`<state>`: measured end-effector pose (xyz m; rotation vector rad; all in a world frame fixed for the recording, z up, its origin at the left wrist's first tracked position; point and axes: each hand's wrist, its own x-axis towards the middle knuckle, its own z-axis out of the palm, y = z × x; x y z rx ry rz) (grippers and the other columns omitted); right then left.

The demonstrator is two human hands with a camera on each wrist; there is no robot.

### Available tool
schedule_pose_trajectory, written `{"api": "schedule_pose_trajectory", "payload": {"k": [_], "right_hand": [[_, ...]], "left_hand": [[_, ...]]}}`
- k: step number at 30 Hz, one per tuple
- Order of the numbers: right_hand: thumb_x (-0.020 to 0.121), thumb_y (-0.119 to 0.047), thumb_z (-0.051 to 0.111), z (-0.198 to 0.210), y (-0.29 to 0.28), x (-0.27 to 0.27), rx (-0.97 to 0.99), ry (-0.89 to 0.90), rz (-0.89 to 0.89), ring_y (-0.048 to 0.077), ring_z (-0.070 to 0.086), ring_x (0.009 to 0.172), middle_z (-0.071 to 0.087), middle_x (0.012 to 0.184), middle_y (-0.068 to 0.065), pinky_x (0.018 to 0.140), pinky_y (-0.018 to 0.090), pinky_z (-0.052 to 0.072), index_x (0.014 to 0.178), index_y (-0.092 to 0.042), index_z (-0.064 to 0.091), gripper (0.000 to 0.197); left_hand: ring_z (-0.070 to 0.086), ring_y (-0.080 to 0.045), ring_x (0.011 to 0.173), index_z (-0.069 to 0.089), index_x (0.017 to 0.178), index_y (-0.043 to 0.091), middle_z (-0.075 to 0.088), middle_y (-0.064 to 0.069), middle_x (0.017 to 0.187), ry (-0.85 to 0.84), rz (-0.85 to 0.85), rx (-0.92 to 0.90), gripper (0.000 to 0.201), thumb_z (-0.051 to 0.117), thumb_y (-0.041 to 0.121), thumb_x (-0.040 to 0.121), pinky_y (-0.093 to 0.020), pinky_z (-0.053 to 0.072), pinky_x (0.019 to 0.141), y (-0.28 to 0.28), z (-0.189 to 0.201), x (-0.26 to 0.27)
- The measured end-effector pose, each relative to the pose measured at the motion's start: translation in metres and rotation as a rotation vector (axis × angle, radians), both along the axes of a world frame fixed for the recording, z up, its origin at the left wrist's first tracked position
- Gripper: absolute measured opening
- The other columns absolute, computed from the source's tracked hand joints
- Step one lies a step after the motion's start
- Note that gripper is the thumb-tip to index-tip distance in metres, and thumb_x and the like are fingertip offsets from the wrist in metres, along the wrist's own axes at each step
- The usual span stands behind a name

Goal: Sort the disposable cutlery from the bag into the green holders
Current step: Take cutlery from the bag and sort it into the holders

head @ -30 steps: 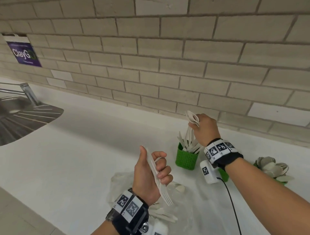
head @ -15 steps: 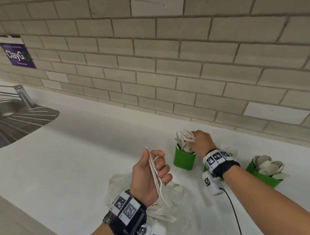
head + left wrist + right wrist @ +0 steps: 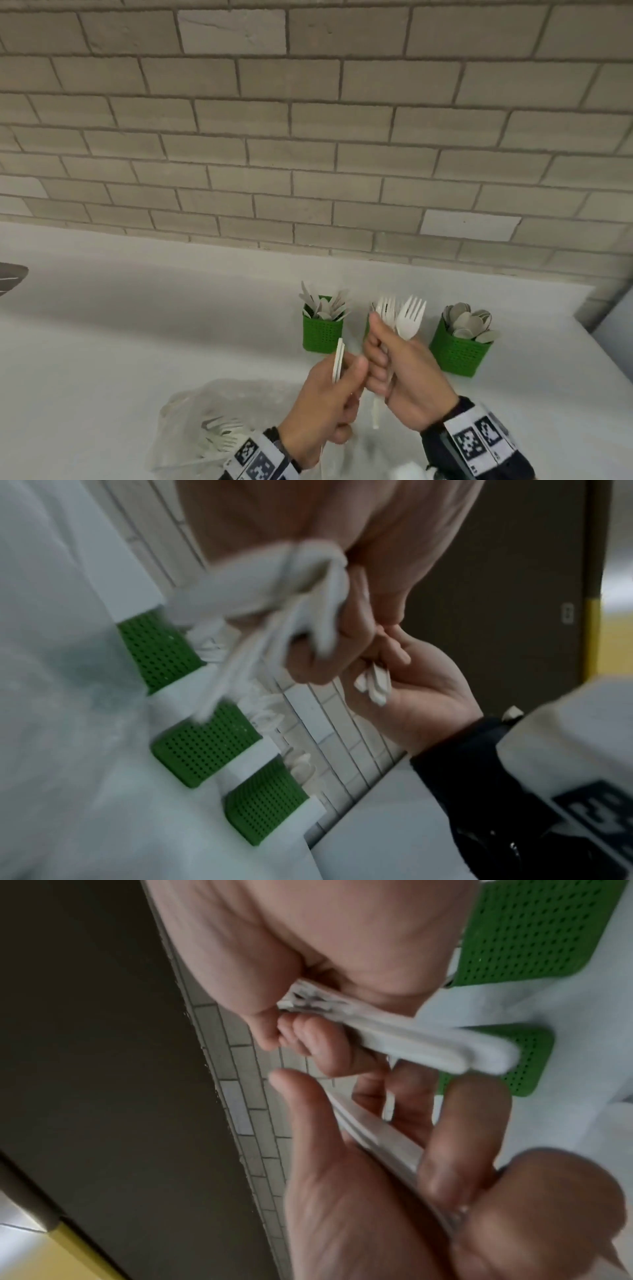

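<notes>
Right hand (image 3: 407,377) grasps white forks (image 3: 399,317) by handles, tines up, before middle green holder (image 3: 205,746); left hand (image 3: 322,407) pinches thin flat pieces (image 3: 338,359); light, stiff, slippery plastic, probably best gripped mid-handle; plastic bag (image 3: 212,425) on counter below.

White forks (image 3: 400,317) upright in fist, before three green holders (image 3: 322,330)

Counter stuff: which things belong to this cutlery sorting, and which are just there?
Part of the job:
- forks in the right hand
- cutlery in the left hand
- plastic bag
- green holders

Just there:
- sink edge
- brick wall
</notes>
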<state>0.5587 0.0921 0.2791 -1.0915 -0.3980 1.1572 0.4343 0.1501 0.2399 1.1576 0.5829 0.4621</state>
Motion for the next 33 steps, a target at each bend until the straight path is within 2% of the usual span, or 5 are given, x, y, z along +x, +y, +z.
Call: {"api": "schedule_pose_trajectory", "payload": {"k": [7, 15, 22, 27, 33], "right_hand": [[0.083, -0.022, 0.070, -0.009, -0.033, 0.016, 0.065, 0.008, -0.224, 0.015, 0.032, 0.046, 0.032, 0.055, 0.004, 0.050, 0.029, 0.041, 0.069, -0.014, 0.048, 0.027], [0.076, -0.027, 0.078, -0.022, -0.048, 0.027, -0.021, -0.224, -0.380, 0.019, 0.050, 0.066, 0.046, 0.064, 0.004, 0.067, 0.038, 0.049, 0.067, -0.013, 0.052, 0.030], [0.067, -0.043, 0.077, -0.022, -0.048, 0.025, -0.034, -0.305, -0.390, 0.023, 0.058, 0.065, 0.054, 0.062, 0.010, 0.070, 0.042, 0.052, 0.069, -0.008, 0.058, 0.040], [0.082, -0.025, 0.074, -0.025, -0.046, 0.023, -0.022, -0.376, -0.381, 0.022, 0.054, 0.066, 0.054, 0.061, 0.004, 0.068, 0.042, 0.049, 0.068, -0.012, 0.060, 0.023], [0.091, -0.036, 0.063, -0.021, -0.038, 0.035, -0.179, -0.617, -0.336, 0.015, 0.049, 0.056, 0.049, 0.053, 0.001, 0.063, 0.030, 0.040, 0.056, -0.012, 0.052, 0.044]], "left_hand": [[0.026, -0.007, 0.043, 0.045, 0.101, 0.009, 0.039, 0.010, 0.058, 0.045, -0.170, 0.131, 0.034, 0.067, 0.033, 0.092, -0.015, 0.018, 0.043, -0.023, -0.001, 0.035], [0.044, -0.004, 0.042, 0.055, 0.104, 0.011, 0.055, -0.004, 0.071, 0.027, -0.177, 0.360, 0.023, 0.071, 0.017, 0.088, -0.011, 0.033, 0.040, -0.034, -0.009, 0.047], [0.040, -0.005, 0.037, 0.054, 0.096, -0.001, 0.062, -0.002, 0.070, 0.025, -0.141, 0.286, 0.023, 0.072, 0.012, 0.088, -0.014, 0.030, 0.036, -0.031, -0.005, 0.043], [0.030, -0.004, 0.033, 0.052, 0.077, 0.011, 0.051, 0.008, 0.049, 0.071, -0.181, 0.224, 0.024, 0.066, 0.022, 0.093, -0.015, 0.024, 0.038, -0.031, -0.007, 0.039], [0.028, -0.007, 0.037, 0.056, 0.081, 0.009, 0.045, 0.008, 0.051, 0.154, -0.053, 0.164, 0.030, 0.058, 0.034, 0.097, -0.017, 0.021, 0.040, -0.029, -0.007, 0.037]]}}
